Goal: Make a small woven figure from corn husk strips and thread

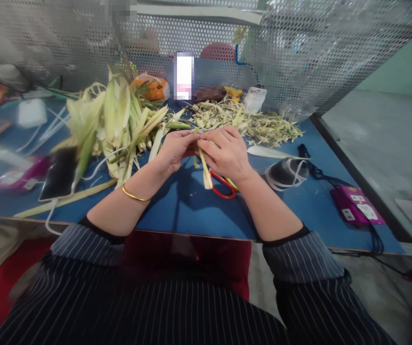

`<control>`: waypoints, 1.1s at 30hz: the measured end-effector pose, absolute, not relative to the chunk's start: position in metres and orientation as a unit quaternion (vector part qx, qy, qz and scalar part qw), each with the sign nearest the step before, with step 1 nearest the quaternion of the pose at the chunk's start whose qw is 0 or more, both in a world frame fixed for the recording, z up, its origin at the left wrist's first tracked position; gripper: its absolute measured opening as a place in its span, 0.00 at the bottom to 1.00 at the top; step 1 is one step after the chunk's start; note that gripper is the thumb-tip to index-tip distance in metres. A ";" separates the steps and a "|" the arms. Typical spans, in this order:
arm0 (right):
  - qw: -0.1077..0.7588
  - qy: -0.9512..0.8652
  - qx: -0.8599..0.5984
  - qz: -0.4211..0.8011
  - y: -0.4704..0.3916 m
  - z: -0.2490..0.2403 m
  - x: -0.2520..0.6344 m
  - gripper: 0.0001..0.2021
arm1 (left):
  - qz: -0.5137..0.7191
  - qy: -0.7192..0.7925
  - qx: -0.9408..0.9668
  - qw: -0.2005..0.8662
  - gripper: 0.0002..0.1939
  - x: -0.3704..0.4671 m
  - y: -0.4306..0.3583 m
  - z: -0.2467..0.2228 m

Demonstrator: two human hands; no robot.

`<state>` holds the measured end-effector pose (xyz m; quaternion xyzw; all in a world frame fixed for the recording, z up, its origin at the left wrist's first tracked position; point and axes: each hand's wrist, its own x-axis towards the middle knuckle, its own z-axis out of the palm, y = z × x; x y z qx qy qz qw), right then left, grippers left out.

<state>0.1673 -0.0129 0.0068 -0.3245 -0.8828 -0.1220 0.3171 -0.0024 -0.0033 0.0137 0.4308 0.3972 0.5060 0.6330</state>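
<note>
Head view: our fingertips meet over a pale leafy strip [206,172], centre of the frame.
Our left hand [173,152] and right hand [227,152] pinch its upper part; the lower end hangs beside a red handle [223,195]. Light, close pinches should likely keep the fibres from splitting.

Both hands [203,149] pinch a pale husk strip [206,171] above the blue table [198,215]
</note>
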 end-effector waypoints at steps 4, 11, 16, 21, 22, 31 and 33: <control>0.442 -0.805 -0.395 0.002 -0.017 0.009 0.159 0.11 | 0.474 0.427 0.454 0.622 0.06 0.000 -0.009 0.019; 0.493 -0.673 -0.523 0.175 -0.009 0.017 0.161 0.17 | 0.413 0.426 0.496 0.635 0.09 -0.002 -0.013 0.030; 0.476 -0.647 -0.532 0.267 -0.006 0.010 0.159 0.14 | 0.408 0.426 0.553 0.588 0.06 0.000 -0.016 0.026; 0.471 -0.651 -0.475 0.360 -0.011 0.024 0.167 0.03 | 0.466 0.450 0.542 0.535 0.08 -0.001 -0.011 0.024; 0.456 -0.673 -0.446 0.375 -0.012 0.029 0.169 0.03 | 0.476 0.446 0.535 0.537 0.08 -0.002 -0.009 0.024; 0.497 -0.727 -0.398 0.256 -0.018 0.035 0.172 0.10 | 0.466 0.431 0.526 0.566 0.12 -0.006 -0.008 0.028; 0.550 -0.691 -0.413 0.221 -0.015 0.032 0.170 0.12 | 0.458 0.436 0.539 0.557 0.12 -0.004 -0.010 0.029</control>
